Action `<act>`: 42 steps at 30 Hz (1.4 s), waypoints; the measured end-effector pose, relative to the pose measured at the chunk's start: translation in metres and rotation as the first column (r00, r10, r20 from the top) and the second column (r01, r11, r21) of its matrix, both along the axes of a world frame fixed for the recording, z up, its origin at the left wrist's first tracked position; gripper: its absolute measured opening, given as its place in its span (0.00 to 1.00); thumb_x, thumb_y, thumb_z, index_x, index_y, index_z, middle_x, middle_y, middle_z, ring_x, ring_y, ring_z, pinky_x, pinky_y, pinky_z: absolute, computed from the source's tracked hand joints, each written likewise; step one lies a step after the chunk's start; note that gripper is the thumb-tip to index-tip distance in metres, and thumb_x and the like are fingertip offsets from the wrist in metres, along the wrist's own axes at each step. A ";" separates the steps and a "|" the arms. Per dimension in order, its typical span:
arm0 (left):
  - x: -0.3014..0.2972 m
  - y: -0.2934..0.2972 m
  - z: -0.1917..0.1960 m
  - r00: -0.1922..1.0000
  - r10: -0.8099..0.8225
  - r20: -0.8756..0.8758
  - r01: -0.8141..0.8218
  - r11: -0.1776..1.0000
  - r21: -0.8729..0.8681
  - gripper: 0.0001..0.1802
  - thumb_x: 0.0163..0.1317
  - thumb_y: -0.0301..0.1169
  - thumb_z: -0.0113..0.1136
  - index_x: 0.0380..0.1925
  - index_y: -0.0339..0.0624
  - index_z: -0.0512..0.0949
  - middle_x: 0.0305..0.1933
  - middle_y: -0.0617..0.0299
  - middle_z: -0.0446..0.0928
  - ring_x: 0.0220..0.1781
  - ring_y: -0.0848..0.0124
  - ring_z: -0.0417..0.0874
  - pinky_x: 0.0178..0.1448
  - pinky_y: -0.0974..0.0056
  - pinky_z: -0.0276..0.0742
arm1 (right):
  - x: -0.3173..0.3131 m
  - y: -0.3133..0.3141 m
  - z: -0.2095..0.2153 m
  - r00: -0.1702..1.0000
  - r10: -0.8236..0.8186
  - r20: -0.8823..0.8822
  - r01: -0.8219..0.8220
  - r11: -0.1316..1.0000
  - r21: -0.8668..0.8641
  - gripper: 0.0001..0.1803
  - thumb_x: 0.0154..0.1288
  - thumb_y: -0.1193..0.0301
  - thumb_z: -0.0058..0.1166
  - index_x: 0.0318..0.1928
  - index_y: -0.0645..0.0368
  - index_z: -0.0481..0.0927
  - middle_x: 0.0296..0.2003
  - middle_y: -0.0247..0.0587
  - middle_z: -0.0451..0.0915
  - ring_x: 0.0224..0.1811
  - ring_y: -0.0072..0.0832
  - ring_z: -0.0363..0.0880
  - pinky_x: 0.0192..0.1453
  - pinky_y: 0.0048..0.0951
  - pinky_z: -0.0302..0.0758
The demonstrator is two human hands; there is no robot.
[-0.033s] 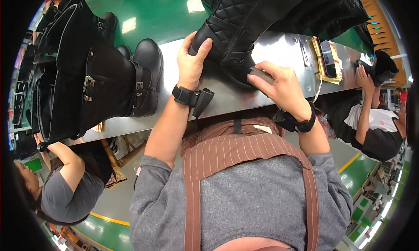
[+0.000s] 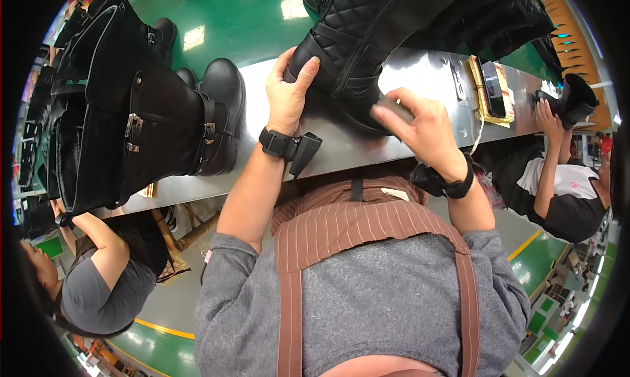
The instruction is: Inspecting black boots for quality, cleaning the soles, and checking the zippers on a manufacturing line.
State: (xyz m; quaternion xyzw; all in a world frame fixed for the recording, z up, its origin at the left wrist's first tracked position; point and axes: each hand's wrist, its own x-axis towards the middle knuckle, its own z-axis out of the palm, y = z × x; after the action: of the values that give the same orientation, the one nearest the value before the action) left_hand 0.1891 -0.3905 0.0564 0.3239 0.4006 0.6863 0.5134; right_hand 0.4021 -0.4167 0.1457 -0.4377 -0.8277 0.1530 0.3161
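Observation:
A black boot [image 2: 367, 32] with quilted panels and straps lies tilted over the metal worktop in front of me. My left hand [image 2: 289, 91] is closed round the left end of its foot part, with the thumb on top. At the boot's other end, my right hand [image 2: 420, 121] pinches a small grey block [image 2: 398, 110] between thumb and fingers. The block is next to the lower edge of the boot; whether it touches cannot be made out. Its material is not clear, and the right fingertips are slightly blurred.
Tall black buckled boots [image 2: 157, 124] stand close on my left. More black boots [image 2: 485, 26] lie at the far right. A phone [image 2: 491, 88] rests on yellow papers [image 2: 477, 82] beside a thin cable. Behind the metal strip runs a green surface [image 2: 243, 22]. Co-workers sit at both sides.
My right hand and the grey block have shifted very slightly against the boot, with a little motion blur. My left hand and the boot stay in place.

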 end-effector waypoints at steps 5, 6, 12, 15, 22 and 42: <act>-0.001 0.000 -0.002 0.999 -0.020 0.038 0.020 1.000 -0.003 0.27 0.58 0.38 0.74 0.53 0.35 0.77 0.46 0.64 0.80 0.46 0.76 0.78 0.55 0.70 0.74 | -0.014 0.009 -0.004 0.985 -0.012 -0.171 0.001 0.998 -0.063 0.16 0.59 0.66 0.68 0.41 0.63 0.81 0.29 0.49 0.83 0.30 0.43 0.84 0.34 0.33 0.78; -0.002 -0.001 -0.003 0.998 -0.021 0.059 0.023 0.999 -0.025 0.27 0.58 0.38 0.74 0.53 0.36 0.77 0.46 0.64 0.80 0.46 0.76 0.78 0.55 0.70 0.73 | -0.013 0.010 -0.002 0.993 0.031 -0.114 -0.036 0.998 -0.042 0.15 0.59 0.67 0.68 0.41 0.63 0.81 0.28 0.49 0.83 0.30 0.43 0.84 0.34 0.33 0.78; -0.002 -0.001 -0.003 1.000 -0.028 -0.001 0.028 0.999 0.016 0.27 0.58 0.39 0.74 0.53 0.37 0.77 0.45 0.64 0.79 0.46 0.76 0.78 0.55 0.70 0.73 | -0.020 0.021 0.020 0.995 0.045 -0.085 -0.049 0.998 -0.043 0.15 0.60 0.67 0.66 0.43 0.63 0.81 0.31 0.50 0.84 0.31 0.43 0.85 0.34 0.33 0.79; -0.003 -0.002 -0.004 0.999 -0.033 -0.002 0.033 0.999 0.019 0.28 0.58 0.39 0.74 0.53 0.36 0.77 0.46 0.64 0.79 0.47 0.76 0.78 0.56 0.70 0.73 | -0.048 0.031 0.018 0.993 0.046 -0.111 -0.031 0.990 0.137 0.14 0.61 0.64 0.66 0.40 0.60 0.79 0.27 0.50 0.82 0.29 0.46 0.83 0.31 0.37 0.77; -0.004 -0.003 -0.006 0.998 -0.008 -0.067 0.007 1.000 -0.017 0.31 0.57 0.35 0.73 0.58 0.33 0.74 0.50 0.62 0.79 0.50 0.73 0.78 0.59 0.67 0.73 | 0.060 0.016 0.010 0.990 -0.135 -0.036 0.131 0.987 -0.098 0.14 0.62 0.67 0.63 0.43 0.64 0.80 0.29 0.50 0.82 0.31 0.44 0.82 0.37 0.33 0.76; -0.021 -0.009 -0.002 0.891 -0.443 0.097 0.428 0.893 0.142 0.35 0.54 0.31 0.73 0.62 0.39 0.71 0.60 0.59 0.74 0.62 0.68 0.75 0.70 0.60 0.67 | 0.060 0.008 -0.052 0.948 0.315 -0.039 -0.295 0.828 -0.477 0.53 0.45 0.57 0.78 0.66 0.68 0.63 0.59 0.55 0.71 0.62 0.42 0.71 0.66 0.39 0.69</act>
State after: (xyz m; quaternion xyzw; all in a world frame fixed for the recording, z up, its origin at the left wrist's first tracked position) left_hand 0.1680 -0.3996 0.0543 0.3906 0.2436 0.5951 0.6587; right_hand 0.4617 -0.4091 0.0941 -0.3673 -0.8297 0.3915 0.1531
